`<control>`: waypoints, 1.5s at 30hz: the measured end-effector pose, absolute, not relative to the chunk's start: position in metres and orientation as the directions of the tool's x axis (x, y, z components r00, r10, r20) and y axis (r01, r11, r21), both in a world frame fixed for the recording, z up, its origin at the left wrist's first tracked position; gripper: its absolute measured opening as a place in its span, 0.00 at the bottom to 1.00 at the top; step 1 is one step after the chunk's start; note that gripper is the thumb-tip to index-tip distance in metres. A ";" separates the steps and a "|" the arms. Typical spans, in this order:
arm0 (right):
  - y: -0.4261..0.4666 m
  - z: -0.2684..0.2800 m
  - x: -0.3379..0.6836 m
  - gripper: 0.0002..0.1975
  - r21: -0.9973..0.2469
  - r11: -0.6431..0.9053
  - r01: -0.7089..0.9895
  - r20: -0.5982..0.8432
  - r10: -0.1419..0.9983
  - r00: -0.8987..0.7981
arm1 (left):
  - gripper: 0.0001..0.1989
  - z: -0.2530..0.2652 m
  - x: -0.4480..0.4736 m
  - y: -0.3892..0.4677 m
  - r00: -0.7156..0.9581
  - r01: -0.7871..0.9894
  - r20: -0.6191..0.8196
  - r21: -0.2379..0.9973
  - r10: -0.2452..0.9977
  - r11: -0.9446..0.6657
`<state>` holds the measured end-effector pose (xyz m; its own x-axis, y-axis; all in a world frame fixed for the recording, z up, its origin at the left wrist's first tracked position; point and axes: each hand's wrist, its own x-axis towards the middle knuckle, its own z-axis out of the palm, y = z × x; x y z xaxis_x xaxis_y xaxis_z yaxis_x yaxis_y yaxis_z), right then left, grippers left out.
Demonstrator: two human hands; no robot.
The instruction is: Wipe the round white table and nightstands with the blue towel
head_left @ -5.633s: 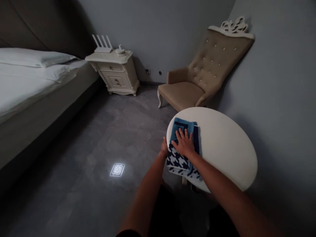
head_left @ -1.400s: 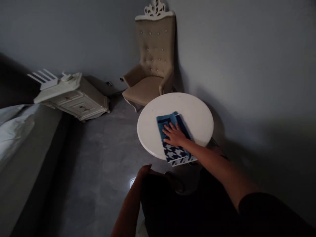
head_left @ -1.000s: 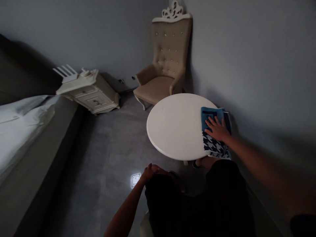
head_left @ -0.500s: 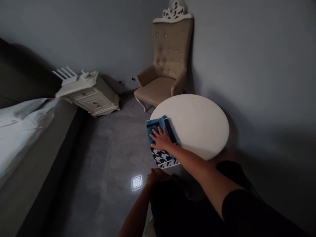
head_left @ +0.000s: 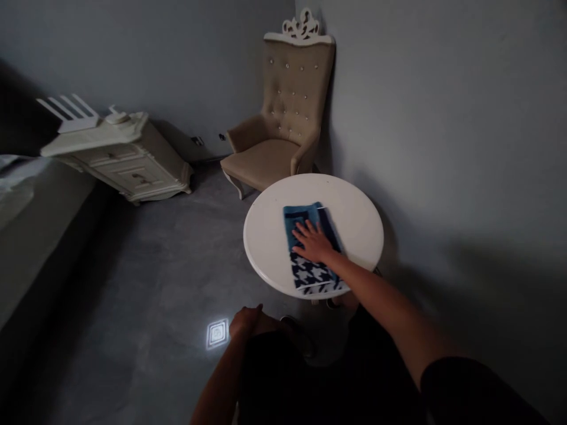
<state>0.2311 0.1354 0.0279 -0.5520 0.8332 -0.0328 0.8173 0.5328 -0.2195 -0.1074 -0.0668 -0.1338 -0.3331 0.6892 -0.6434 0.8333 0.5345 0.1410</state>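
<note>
Right hand (head_left: 313,243) flat, fingers spread, pressing on the folded blue cloth (head_left: 310,248) mid-table (head_left: 266,236), cloth's near end overhanging the edge. Left hand (head_left: 248,321) loosely curled on the thigh, holding nothing, well away from the cloth.

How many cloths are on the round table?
1: a blue patterned cloth lies near the middle of the round table, under the flat right hand.

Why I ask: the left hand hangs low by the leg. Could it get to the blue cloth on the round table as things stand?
Probably yes: the left hand is off the table, with nothing between it and the cloth.
</note>
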 end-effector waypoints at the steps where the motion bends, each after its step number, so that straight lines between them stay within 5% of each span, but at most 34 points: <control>1: 0.137 0.029 0.266 0.42 -0.202 0.513 0.835 -0.054 0.845 -0.532 | 0.37 -0.131 -0.105 -0.067 -0.350 0.820 -0.652 0.133 0.672 0.557; 7: 0.140 0.028 0.429 0.42 -0.025 0.277 0.961 -0.100 0.955 -0.278 | 0.42 -0.118 -0.091 -0.065 -0.404 0.762 -0.663 0.137 0.630 0.633; 12: 0.148 0.022 0.434 0.44 0.031 0.140 0.990 -0.101 0.986 -0.136 | 0.39 -0.117 -0.090 -0.058 -0.374 0.761 -0.685 0.160 0.626 0.629; 17: 0.156 0.023 0.306 0.42 -0.021 0.312 0.950 -0.131 0.941 -0.312 | 0.37 -0.118 -0.090 -0.053 -0.364 0.762 -0.682 0.173 0.634 0.624; 24: 0.153 0.028 0.062 0.43 -0.244 0.586 0.773 -0.053 0.787 -0.614 | 0.34 -0.120 -0.095 -0.055 -0.406 0.725 -0.692 0.154 0.597 0.671; 29: 0.158 0.033 0.005 0.41 -0.298 0.648 0.701 -0.048 0.723 -0.689 | 0.35 -0.128 -0.104 -0.059 -0.459 0.696 -0.680 0.125 0.572 0.707; 35: 0.175 0.031 0.088 0.42 -0.254 0.599 0.759 -0.038 0.778 -0.627 | 0.33 -0.132 -0.109 -0.060 -0.454 0.728 -0.667 0.104 0.590 0.678; 45: 0.180 0.046 0.374 0.41 -0.027 0.248 0.968 -0.136 0.959 -0.249 | 0.32 -0.122 -0.100 -0.059 -0.413 0.754 -0.645 0.153 0.643 0.639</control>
<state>0.3736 0.1802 0.0456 -0.2494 0.9588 -0.1363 0.9684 0.2481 -0.0266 -0.1005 -0.0595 -0.1218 -0.4135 0.6425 -0.6451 0.7542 0.6387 0.1528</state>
